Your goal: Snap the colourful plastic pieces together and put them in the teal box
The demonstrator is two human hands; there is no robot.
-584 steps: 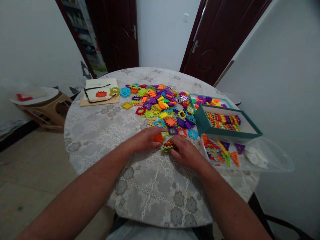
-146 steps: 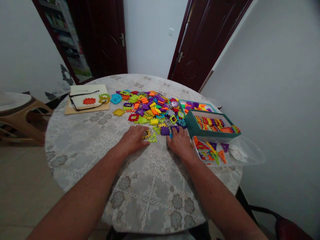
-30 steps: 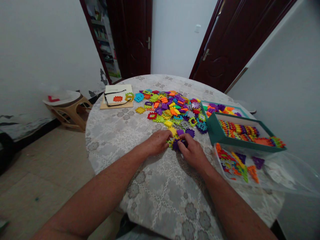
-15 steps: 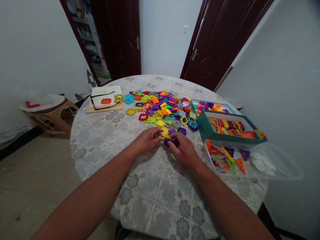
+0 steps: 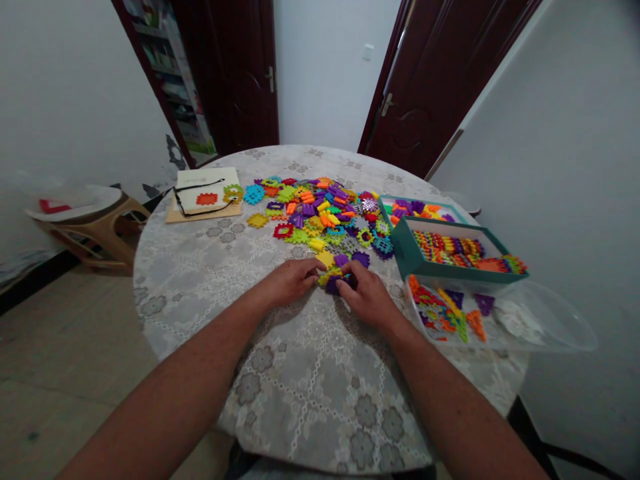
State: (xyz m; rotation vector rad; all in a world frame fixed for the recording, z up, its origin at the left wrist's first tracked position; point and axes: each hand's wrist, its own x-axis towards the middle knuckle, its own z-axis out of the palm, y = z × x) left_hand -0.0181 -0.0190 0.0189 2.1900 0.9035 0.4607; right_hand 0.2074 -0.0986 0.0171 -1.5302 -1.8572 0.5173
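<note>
In the head view, both hands worked close together above the near part of the round desk, which was covered with a grey floral cloth. The right hand held a dark purple piece, its thumb in front and its fingers narrowed over the top. The left hand kept its fingers narrow as well, pinching the left edge of a yellow-green piece. The two pieces met between the hands, the purple one nearer the person; whether they were joined could not be told.

Just beyond the fingertips lay a yellow tile, a lighter purple tile and a deep purple tile. Behind these spread a heap of coloured pieces, mostly toothed squares and small ribbed blocks.

To the right of the heap stood a green box filled with tightly packed rows of pieces, with a shallow teal tray behind it. In front of the box, a clear plastic tub held triangular pieces and a white bundle. At the far left, glasses and an orange-red tile rested on a pale pad.
</note>
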